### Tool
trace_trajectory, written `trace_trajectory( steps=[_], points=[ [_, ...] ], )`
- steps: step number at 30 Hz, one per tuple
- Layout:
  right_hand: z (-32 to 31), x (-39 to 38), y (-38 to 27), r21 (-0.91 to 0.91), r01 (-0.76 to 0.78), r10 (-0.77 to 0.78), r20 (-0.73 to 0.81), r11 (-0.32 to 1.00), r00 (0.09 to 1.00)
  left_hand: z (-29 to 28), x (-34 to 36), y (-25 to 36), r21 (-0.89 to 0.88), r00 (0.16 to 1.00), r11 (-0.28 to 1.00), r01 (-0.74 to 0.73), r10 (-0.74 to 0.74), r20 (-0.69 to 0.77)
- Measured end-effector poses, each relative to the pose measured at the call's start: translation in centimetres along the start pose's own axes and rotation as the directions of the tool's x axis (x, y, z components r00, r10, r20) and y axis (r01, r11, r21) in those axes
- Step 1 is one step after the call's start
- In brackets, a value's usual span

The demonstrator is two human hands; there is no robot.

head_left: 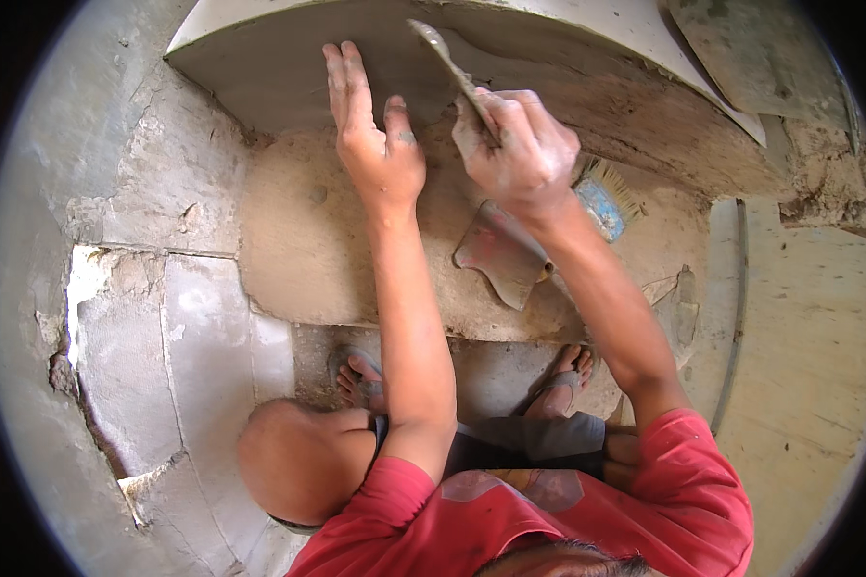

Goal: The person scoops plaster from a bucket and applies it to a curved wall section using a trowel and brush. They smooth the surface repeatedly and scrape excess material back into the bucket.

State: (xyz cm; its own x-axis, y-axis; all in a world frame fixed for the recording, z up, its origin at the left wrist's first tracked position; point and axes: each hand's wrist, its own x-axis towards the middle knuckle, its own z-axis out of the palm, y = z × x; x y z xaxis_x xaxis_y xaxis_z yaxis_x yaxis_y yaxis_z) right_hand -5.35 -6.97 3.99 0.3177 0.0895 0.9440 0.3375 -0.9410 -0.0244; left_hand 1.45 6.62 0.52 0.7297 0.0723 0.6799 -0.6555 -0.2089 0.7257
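Observation:
My left hand is raised at the grey plastered vertical face, fingers stretched out, appearing to rest against it. My right hand grips a narrow, dirty metal spatula-like blade, its tip angled up toward the same face. Below my hands is a dusty, tan step. On it, under my right forearm, lie a worn metal scraper blade with reddish patches and a brush with a blue band and pale bristles.
A cracked grey block wall runs down the left. A pale yellowish board lies at the right. My sandalled feet are below the step's edge, and my bare bent knee is at lower left.

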Motion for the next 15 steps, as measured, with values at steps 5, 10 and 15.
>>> trace_trajectory(
  steps=[5,10,15],
  points=[
    [-0.2,1.2,-1.0,0.062,-0.048,0.046,0.041,0.997,0.998,0.4,-0.2,-0.3,-0.013,1.0,1.0,-0.019,0.019,-0.02],
    [-0.8,1.6,-1.3,0.116,-0.018,0.016,0.022,0.993,1.0,0.3,0.8,0.4,-0.013,0.989,0.999,0.051,-0.053,-0.136],
    [-11.6,2.9,0.9,-0.121,0.042,-0.018,0.196,0.992,0.98,1.0,2.5,2.0,0.189,0.986,0.974,-0.126,0.144,-0.088]
  ],
)
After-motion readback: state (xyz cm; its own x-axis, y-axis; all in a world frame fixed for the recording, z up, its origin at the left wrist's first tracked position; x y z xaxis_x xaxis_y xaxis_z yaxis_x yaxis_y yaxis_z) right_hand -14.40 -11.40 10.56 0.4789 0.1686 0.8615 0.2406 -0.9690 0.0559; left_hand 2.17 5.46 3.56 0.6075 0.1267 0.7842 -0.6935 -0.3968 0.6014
